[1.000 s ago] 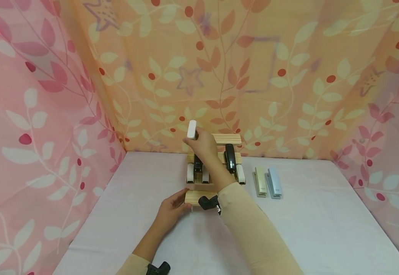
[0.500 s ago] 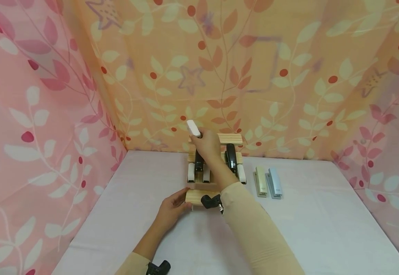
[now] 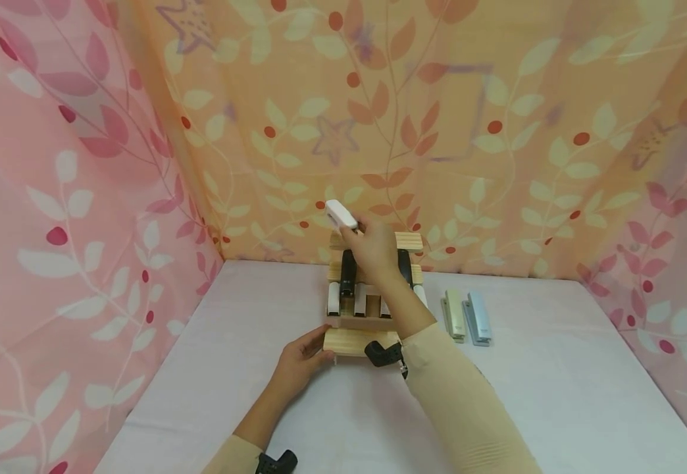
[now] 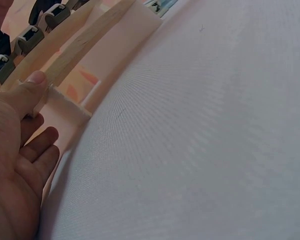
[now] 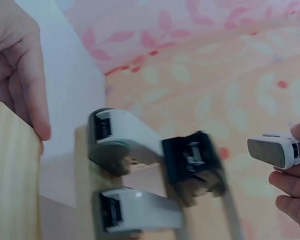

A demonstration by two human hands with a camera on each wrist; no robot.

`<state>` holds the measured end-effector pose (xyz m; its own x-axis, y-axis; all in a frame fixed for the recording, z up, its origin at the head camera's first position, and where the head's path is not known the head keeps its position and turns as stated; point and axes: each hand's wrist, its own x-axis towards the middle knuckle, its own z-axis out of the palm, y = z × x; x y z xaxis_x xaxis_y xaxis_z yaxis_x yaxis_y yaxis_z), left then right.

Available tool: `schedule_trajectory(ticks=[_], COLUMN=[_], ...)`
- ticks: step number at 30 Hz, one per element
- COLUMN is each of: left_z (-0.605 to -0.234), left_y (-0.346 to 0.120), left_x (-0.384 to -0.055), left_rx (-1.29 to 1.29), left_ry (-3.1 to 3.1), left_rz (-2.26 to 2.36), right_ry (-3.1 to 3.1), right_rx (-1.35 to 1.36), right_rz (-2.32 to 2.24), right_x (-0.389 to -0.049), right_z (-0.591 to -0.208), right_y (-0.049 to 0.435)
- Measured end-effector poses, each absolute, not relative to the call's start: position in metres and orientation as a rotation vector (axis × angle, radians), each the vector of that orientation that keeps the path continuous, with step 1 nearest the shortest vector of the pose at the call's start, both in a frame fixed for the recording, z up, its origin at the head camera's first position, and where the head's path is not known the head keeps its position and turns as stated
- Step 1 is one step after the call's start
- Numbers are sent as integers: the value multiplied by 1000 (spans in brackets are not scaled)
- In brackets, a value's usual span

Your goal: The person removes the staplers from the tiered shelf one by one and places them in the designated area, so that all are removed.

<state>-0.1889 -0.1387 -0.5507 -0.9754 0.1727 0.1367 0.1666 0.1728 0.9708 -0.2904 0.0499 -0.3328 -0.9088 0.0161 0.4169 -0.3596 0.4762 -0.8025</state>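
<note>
Right hand (image 3: 374,251) is raised over the stepped wooden rack (image 3: 355,342), fingers pinched on a white stapler (image 3: 341,214) that sticks out toward 10 o'clock, clear of the tiers. Held by one end, probably so the free end can go into a slot. Left hand (image 3: 299,367) sits at the rack's 8 o'clock corner, fingers loosely extended with the thumb pressing the front wooden bar, likely to stop the rack sliding. Staplers already on the rack: a black stapler (image 3: 348,275) and white ones leaning nose-down in rows. At 3 o'clock of the rack, a beige stapler (image 3: 454,315) and a blue stapler (image 3: 478,316) lie flat, touching or nearly so; the right wrist view is too blurred to confirm slot details.
</note>
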Motion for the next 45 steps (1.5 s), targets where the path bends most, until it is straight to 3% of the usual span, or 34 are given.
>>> schedule_trajectory(ticks=[15,26,45], left_z=[-549,-552,-551], left_y=[-137,-139,-139], left_x=[-189,-188,-189], left_rx=[348,341,364], left_ry=[2395,2428,2443], left_rz=[1996,2007,1984], right_ry=[-2196,-2103,-2116], right_rx=[463,395,164], right_rz=[1350,1430,1166], right_x=[-226,-195,-152], right_z=[-309,-316,-342], right_y=[108,150,216])
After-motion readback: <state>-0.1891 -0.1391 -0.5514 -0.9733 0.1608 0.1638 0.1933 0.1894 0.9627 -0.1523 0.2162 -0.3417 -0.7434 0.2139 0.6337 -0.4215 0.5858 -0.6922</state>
